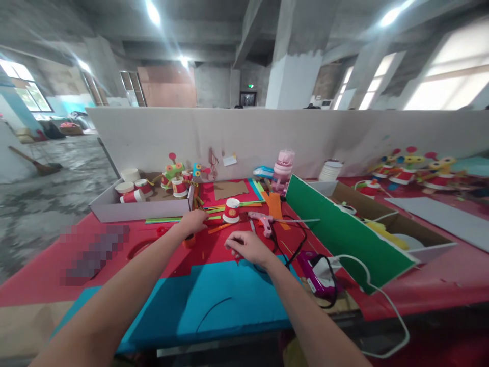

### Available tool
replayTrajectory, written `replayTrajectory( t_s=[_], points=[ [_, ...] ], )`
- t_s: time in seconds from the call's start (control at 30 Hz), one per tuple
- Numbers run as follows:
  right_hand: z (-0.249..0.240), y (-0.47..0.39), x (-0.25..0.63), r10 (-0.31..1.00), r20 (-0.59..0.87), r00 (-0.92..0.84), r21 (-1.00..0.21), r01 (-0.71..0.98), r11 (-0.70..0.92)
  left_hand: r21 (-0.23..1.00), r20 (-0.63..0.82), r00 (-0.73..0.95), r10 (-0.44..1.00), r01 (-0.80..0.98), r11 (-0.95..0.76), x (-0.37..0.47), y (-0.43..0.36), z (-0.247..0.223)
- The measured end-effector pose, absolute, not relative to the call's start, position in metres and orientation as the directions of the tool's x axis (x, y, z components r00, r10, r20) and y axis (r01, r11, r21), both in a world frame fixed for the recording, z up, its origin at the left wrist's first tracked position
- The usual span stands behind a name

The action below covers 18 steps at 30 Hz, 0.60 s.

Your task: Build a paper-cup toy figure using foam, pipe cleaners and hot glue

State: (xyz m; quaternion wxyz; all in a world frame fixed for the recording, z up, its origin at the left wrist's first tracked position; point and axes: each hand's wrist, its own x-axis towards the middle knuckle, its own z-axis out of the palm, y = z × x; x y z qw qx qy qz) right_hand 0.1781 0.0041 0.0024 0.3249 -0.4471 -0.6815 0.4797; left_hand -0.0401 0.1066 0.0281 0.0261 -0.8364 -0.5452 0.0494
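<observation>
My left hand (194,223) is over the red table cover, close to thin coloured paper strips (164,220) and above an orange roll (189,241). Its fingertips point away from me and are too unclear to show whether they grip anything. My right hand (249,248) hovers above the near edge of the red cover, loosely curled, thumb and fingers apart, with nothing visible in it. An upturned red-and-white paper cup (231,211) stands just beyond both hands. To its right lies a pink hot glue gun (263,222) with a glue stick in its back.
A shallow box (141,209) of paper cups and figures stands at the back left. On the right is a green-sided box (344,229). A purple power strip (319,278) with cables lies nearby. Blue sheeting (214,300) covers the near edge; a grey partition (244,135) stands behind.
</observation>
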Motion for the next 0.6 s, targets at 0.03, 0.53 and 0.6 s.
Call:
replayTrajectory(
  t_s=[0.03,0.53,0.6],
  points=[
    [0.003,0.003,0.178,0.921,0.014,-0.389,-0.942,0.305,0.143,-0.11,-0.063,0.406,0.912,0.905,-0.411,-0.038,0.109,0.025],
    [0.008,0.002,0.185,0.925,0.08,-0.371,-0.931,0.304,0.202,0.079,-0.148,0.598,0.788,0.801,-0.593,-0.026,0.025,0.066],
    [0.008,0.002,0.186,0.928,0.09,-0.361,-0.925,0.315,0.212,0.212,-0.296,0.677,0.674,0.734,-0.645,-0.015,-0.021,0.054]
  ],
)
